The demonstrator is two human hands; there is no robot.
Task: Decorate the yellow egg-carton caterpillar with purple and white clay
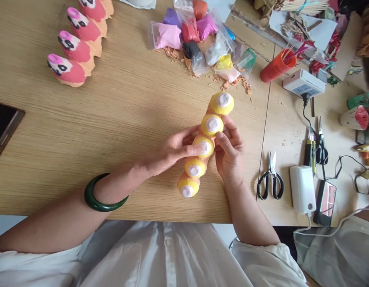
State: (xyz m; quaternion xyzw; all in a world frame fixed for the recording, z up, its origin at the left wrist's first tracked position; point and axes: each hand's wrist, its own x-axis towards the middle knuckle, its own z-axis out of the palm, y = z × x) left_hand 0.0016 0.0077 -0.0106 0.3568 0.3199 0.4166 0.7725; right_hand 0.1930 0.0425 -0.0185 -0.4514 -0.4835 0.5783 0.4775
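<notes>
Between my hands is a strip of orange egg-carton cups [207,158], its domes coated in yellow with a whitish patch on each tip. It is tilted, its upper end leaning right, above the wooden table. My left hand [175,149] holds it from the left, thumb on the middle dome's white patch. From the right, my right hand [231,149] grips it, thumb by the second dome and fingers partly hidden behind. Both hands are closed on the strip. A dark green bangle [93,194] circles my left wrist area.
Pink-painted carton cups [73,50] stand at upper left, near a phone [4,123]. Bags of coloured clay [190,32] lie at the back among orange shreds. Rightward are an orange cup [272,69], a power strip [304,82], scissors [271,179] and a power bank [302,189]. Another person's sleeve [346,243] shows lower right.
</notes>
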